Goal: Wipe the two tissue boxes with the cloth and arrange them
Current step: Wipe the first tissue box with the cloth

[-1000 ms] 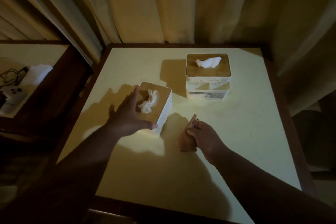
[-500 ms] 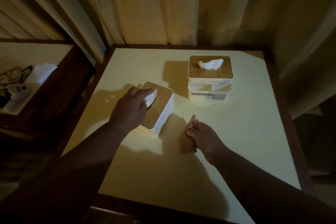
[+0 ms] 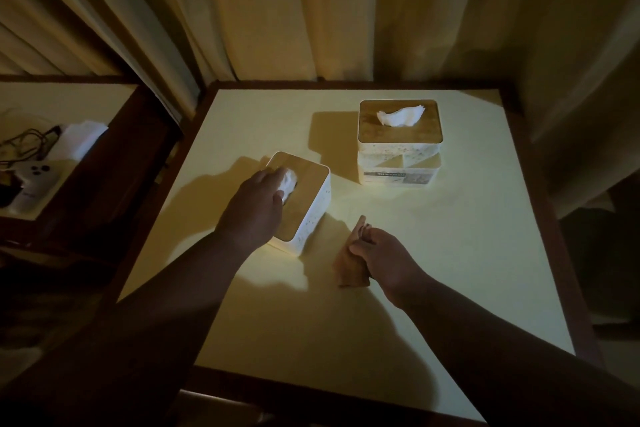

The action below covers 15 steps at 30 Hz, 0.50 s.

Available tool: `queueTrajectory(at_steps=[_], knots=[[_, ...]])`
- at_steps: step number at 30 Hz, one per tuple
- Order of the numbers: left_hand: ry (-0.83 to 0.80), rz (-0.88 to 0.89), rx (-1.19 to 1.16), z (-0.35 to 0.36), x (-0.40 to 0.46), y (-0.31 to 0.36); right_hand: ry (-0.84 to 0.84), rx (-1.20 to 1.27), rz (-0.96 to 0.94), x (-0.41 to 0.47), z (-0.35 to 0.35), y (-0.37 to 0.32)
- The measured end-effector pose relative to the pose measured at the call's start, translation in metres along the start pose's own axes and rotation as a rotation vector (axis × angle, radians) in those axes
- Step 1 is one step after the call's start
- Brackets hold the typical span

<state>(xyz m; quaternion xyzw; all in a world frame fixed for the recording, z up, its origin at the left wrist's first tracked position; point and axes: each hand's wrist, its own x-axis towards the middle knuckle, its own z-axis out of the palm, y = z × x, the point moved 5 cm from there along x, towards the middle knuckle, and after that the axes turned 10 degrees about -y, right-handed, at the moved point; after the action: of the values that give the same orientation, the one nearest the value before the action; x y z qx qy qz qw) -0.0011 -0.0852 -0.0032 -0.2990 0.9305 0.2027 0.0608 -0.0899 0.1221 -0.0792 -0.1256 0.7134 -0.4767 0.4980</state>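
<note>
L hand [image 3: 254, 208] further over tissue [image 3: 289, 180]

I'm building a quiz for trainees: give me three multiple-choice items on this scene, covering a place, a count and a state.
1. Where is the cloth?
A. On the far tissue box
B. On the table, under the right hand
C. On the side shelf

2. How many tissue boxes stand on the table?
A. One
B. Two
C. Three

3. What is the left hand doing?
A. Resting on the near tissue box
B. Holding the cloth
C. Hanging off the table

Key: 1 B, the right hand grips it; 2 B, a near tissue box and a far tissue box; 3 A, fingers lie at its tissue.
</note>
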Motion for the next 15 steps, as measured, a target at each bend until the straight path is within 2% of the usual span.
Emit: queueTrajectory(at_steps=[4,7,10,13,15], knots=[[0.048,-0.022,-0.088,-0.005,0.001,0.001,0.008,0.023,0.0,0.002,-0.002,0.0],[0.108,-0.136,-0.03,-0.005,-0.01,0.003,0.002,0.026,0.001,0.002,-0.001,0.002],[0.042,-0.235,-0.016,0.003,-0.017,0.002,0.011,-0.025,-0.025,0.002,-0.002,-0.003],[0.003,-0.223,-0.06,0.005,-0.019,-0.003,0.005,-0.109,-0.06,0.003,0.003,-0.01],[-0.032,-0.182,-0.124,0.006,-0.02,-0.005,-0.071,-0.184,-0.099,0.003,0.016,-0.016]])
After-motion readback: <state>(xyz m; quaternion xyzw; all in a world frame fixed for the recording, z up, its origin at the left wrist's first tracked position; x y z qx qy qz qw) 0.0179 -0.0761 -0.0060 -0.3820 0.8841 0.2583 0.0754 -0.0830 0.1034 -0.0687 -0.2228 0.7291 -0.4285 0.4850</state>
